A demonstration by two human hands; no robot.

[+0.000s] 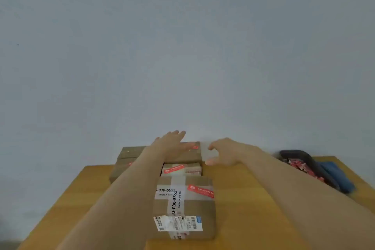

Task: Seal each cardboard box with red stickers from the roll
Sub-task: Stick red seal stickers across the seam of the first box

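Observation:
Several brown cardboard boxes lie in a row on the wooden table (pixel 253 199). The nearest box (pixel 183 207) bears clear tape, a shipping label and a red sticker (pixel 200 191). Behind it, a smaller box (pixel 182 169) also carries a red sticker. My left hand (pixel 170 142) lies flat, fingers spread, on the far box (pixel 188 154), next to a red sticker (pixel 195 147) at its right edge. My right hand (pixel 225 152) hovers just right of that box, thumb and fingers pinching a pale paper strip (pixel 205 153). Another box (pixel 126 157) sits at the far left.
A black tray (pixel 300 159) with red stickers or wrappers in it sits at the table's far right, and a blue object (pixel 338 176) lies beside it. A plain pale wall rises right behind the table. The table's left edge runs diagonally at lower left.

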